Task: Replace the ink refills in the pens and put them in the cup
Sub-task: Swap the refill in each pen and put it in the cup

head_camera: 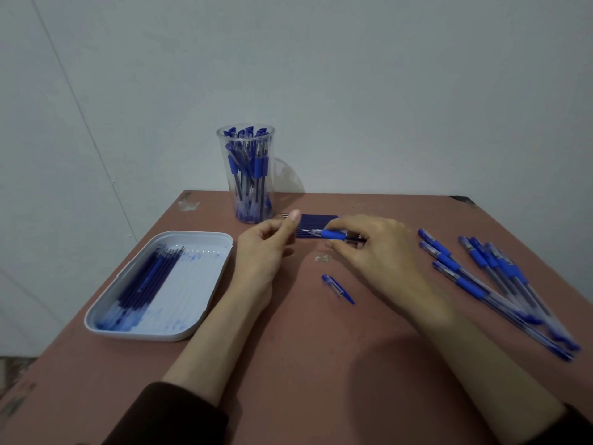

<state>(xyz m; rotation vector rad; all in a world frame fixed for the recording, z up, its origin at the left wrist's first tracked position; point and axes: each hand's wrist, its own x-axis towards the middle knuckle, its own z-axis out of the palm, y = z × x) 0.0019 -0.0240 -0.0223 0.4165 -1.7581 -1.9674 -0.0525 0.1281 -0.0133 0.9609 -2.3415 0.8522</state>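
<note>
My right hand (369, 248) grips a pen (333, 234) by its blue grip, the tip pointing left, just above a row of dark blue refills (316, 223) lying on the table. My left hand (269, 245) is beside the left end of that row with curled fingers and the thumb raised. Whether it pinches a refill is hidden. A loose pen cap (337, 289) lies in front of my hands. The clear cup (247, 175) behind the refills holds several blue pens.
A white tray (205, 234) at the left holds several used refills and ink smears. Several capped pens (481, 274) lie fanned out at the right, near the table edge. Small scraps (322, 258) lie by my right hand. A wall stands right behind the table.
</note>
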